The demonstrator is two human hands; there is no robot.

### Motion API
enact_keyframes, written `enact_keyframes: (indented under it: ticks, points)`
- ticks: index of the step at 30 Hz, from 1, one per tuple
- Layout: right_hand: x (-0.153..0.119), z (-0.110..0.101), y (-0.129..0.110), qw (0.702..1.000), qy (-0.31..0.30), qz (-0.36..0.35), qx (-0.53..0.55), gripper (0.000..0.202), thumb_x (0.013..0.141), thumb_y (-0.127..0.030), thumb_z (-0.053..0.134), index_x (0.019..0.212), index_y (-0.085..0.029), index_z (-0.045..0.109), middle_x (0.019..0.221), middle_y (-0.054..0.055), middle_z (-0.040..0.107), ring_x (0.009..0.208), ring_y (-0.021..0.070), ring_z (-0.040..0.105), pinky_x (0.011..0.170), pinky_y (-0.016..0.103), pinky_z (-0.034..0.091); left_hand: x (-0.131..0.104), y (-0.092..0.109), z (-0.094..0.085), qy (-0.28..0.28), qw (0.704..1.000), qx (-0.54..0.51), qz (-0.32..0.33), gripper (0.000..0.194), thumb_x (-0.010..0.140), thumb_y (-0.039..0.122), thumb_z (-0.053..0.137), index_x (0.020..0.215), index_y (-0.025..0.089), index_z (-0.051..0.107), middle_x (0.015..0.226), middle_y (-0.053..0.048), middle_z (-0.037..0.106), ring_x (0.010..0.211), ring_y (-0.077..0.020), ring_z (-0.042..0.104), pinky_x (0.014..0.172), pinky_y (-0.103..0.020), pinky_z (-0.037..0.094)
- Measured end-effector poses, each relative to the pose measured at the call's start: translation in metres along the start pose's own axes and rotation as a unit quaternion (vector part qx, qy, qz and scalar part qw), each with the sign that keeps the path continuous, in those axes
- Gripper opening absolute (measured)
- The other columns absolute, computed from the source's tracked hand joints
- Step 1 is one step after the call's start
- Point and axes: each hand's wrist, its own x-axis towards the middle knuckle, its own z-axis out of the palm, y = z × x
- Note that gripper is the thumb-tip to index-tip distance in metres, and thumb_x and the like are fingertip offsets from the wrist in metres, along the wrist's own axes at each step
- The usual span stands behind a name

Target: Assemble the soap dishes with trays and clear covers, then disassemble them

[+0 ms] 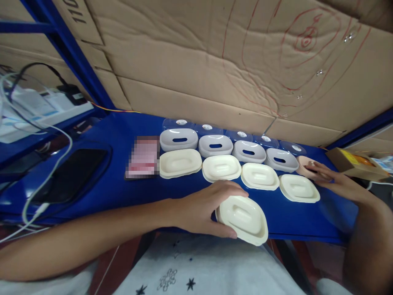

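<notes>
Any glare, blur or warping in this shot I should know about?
Head view: wide-angle stretch towards the edges, mostly in the forearms; right forearm smeared, while the cream tray in the left hand looks clearer; small bright glints on the lilac trays; top right corner dark; a pink patch pixelated, its detail unreadable.

Head cam only; looks fwd & down, close over hands (225, 211) & tabletop (123, 123).

Blue table (129, 123), clear lids (241, 134), four grey slotted dishes (215, 153), pinkish dish (303, 162), four cream trays (260, 176), black phone (73, 172), pixelated flat item (142, 157)
</notes>
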Motion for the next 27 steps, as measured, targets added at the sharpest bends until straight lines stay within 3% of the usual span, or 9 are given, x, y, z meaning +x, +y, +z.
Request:
enact_keyframes:
  ticks: [4, 7, 9, 11, 13, 16, 20, 24, 27]
  points:
    - [-0.026, 0.003, -0.064, 0.997, 0.059, 0.044, -0.032, 0.059, 0.100, -0.062, 0.059, 0.154, -0.038, 0.060, 0.163, 0.009, 0.057, 0.155, 0.0375, 0.049, 0.130, 0.051, 0.036, 0.000, 0.001, 0.000, 0.053, 0.999, 0.006, -0.007, 0.086, 0.090, 0.044, 0.088, 0.158, 0.030, 0.038, 0.150, -0.016, 0.055, 0.142, -0.0349, 0.054, 0.120, -0.054, 0.046]
    - [-0.044, 0.017, -0.151, 0.991, -0.038, -0.122, 0.047, 0.078, 0.101, -0.063, 0.062, 0.170, -0.041, 0.033, 0.176, 0.004, 0.039, 0.162, 0.0368, 0.037, 0.133, 0.057, 0.032, 0.000, 0.004, 0.001, 0.089, 0.996, 0.013, -0.010, 0.084, 0.090, 0.045, 0.088, 0.157, 0.033, 0.039, 0.150, -0.014, 0.054, 0.140, -0.0350, 0.054, 0.119, -0.054, 0.046]
    - [-0.047, 0.034, -0.209, 0.953, -0.132, -0.255, 0.095, 0.102, 0.092, -0.073, 0.071, 0.174, -0.040, 0.020, 0.181, 0.005, 0.028, 0.162, 0.0386, 0.036, 0.128, 0.055, 0.042, 0.000, 0.005, 0.001, 0.112, 0.994, 0.017, -0.001, 0.082, 0.091, 0.046, 0.087, 0.157, 0.035, 0.041, 0.147, -0.013, 0.055, 0.137, -0.0343, 0.055, 0.118, -0.053, 0.047]
    - [-0.044, 0.054, -0.255, 0.917, -0.177, -0.341, 0.105, 0.110, 0.089, -0.069, 0.078, 0.175, -0.038, 0.017, 0.180, 0.009, 0.030, 0.161, 0.0395, 0.037, 0.127, 0.057, 0.043, 0.001, 0.007, 0.001, 0.125, 0.992, 0.025, 0.010, 0.080, 0.091, 0.047, 0.087, 0.156, 0.036, 0.043, 0.143, -0.012, 0.057, 0.135, -0.0338, 0.055, 0.117, -0.053, 0.047]
    - [-0.039, 0.072, -0.282, 0.908, -0.154, -0.369, 0.125, 0.096, 0.099, -0.056, 0.073, 0.174, -0.036, 0.017, 0.174, 0.013, 0.040, 0.160, 0.0370, 0.041, 0.127, 0.059, 0.043, 0.001, 0.009, 0.001, 0.129, 0.991, 0.035, 0.010, 0.077, 0.091, 0.048, 0.087, 0.155, 0.036, 0.045, 0.140, -0.011, 0.058, 0.133, -0.0328, 0.056, 0.117, -0.051, 0.048]
    - [-0.038, 0.091, -0.291, 0.918, -0.124, -0.347, 0.146, 0.090, 0.102, -0.046, 0.071, 0.174, -0.034, 0.018, 0.175, 0.014, 0.036, 0.161, 0.0377, 0.037, 0.127, 0.063, 0.039, 0.000, 0.010, 0.000, 0.137, 0.990, 0.044, -0.005, 0.072, 0.091, 0.051, 0.086, 0.152, 0.036, 0.050, 0.139, -0.011, 0.058, 0.132, -0.0317, 0.056, 0.116, -0.050, 0.048]
    - [-0.044, 0.093, -0.280, 0.918, -0.139, -0.323, 0.181, 0.105, 0.093, -0.050, 0.081, 0.173, -0.037, 0.015, 0.176, 0.014, 0.033, 0.160, 0.0404, 0.037, 0.126, 0.065, 0.040, -0.002, 0.009, 0.002, 0.117, 0.992, 0.051, 0.001, 0.084, 0.086, 0.056, 0.088, 0.157, 0.038, 0.047, 0.142, -0.011, 0.055, 0.136, -0.0341, 0.055, 0.117, -0.052, 0.050]
    - [-0.049, 0.068, -0.251, 0.928, -0.153, -0.291, 0.178, 0.109, 0.089, -0.055, 0.083, 0.173, -0.038, 0.016, 0.173, 0.012, 0.040, 0.156, 0.0397, 0.046, 0.123, 0.060, 0.048, -0.006, 0.008, 0.004, 0.048, 0.996, 0.077, 0.015, 0.092, 0.090, 0.052, 0.086, 0.165, 0.040, 0.033, 0.159, -0.016, 0.041, 0.149, -0.0382, 0.046, 0.120, -0.055, 0.051]
    - [-0.054, 0.035, -0.199, 0.972, -0.046, -0.180, 0.141, 0.095, 0.088, -0.064, 0.078, 0.168, -0.043, 0.031, 0.168, 0.007, 0.049, 0.149, 0.0395, 0.055, 0.114, 0.055, 0.059, -0.006, 0.012, 0.003, 0.015, 0.991, 0.129, 0.030, 0.078, 0.099, 0.044, 0.077, 0.164, 0.035, 0.034, 0.165, -0.020, 0.035, 0.153, -0.0388, 0.045, 0.117, -0.052, 0.054]
